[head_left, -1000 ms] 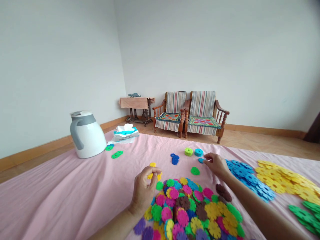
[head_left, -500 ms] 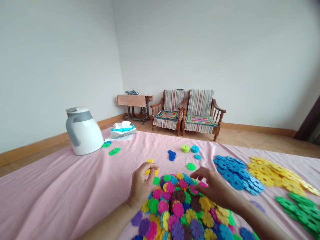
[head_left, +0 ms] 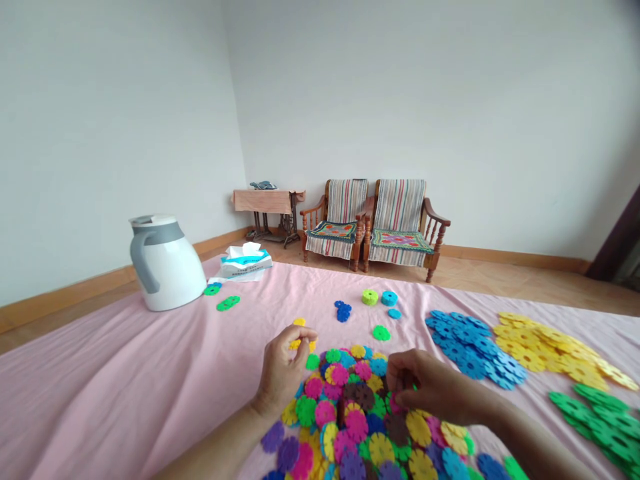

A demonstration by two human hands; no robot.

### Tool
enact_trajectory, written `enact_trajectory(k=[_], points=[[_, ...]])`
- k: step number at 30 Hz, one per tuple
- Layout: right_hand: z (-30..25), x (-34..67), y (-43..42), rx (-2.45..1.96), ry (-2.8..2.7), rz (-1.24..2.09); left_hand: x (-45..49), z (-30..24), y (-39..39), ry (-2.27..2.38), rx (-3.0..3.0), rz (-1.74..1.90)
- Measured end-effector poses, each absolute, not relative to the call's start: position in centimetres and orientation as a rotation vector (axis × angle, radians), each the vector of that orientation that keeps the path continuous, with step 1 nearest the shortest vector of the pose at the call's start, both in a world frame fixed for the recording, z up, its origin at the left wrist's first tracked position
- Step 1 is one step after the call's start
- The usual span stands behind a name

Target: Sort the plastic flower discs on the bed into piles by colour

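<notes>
A mixed heap of small notched plastic discs in many colours lies in front of me. My left hand is over the heap's left edge, thumb and fingers closed together; whatever may be between them is hidden. Behind its fingertips lie a few yellow discs, partly covered. My right hand reaches down onto the heap's right side. Its thumb and fingers are curled in around a pink disc, which shows only in part beside the thumb tip.
Sorted piles of blue, yellow and green discs lie on the right. Joined blue discs and small stacks sit farther back. A white jug and tissue pack stand left on the pink cloth.
My right hand has moved slightly down and nearer, and its fingers have curled in on the heap. The left hand has stayed in place.
</notes>
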State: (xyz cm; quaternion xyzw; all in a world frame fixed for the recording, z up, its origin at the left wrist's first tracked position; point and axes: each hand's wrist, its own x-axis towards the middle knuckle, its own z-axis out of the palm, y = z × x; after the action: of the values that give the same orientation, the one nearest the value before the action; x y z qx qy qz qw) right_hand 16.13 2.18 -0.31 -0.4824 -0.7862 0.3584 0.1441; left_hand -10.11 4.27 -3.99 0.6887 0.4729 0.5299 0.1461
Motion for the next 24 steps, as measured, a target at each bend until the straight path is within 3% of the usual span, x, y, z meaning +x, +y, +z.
enact_trajectory(k=[9,16,24], points=[[-0.6,18.6,3.3,-1.266,-2.150,1.258,-10.2,-4.1,4.3,1.337,1.967,1.504],[-1.5,20.6,5.7,-1.537,-1.773,0.567,-10.1,-3.9,4.3,1.349,1.976,1.492],[-3.3,23.2,7.3,-1.592,-1.612,0.538,-10.2,-4.2,4.5,1.355,1.942,1.465]])
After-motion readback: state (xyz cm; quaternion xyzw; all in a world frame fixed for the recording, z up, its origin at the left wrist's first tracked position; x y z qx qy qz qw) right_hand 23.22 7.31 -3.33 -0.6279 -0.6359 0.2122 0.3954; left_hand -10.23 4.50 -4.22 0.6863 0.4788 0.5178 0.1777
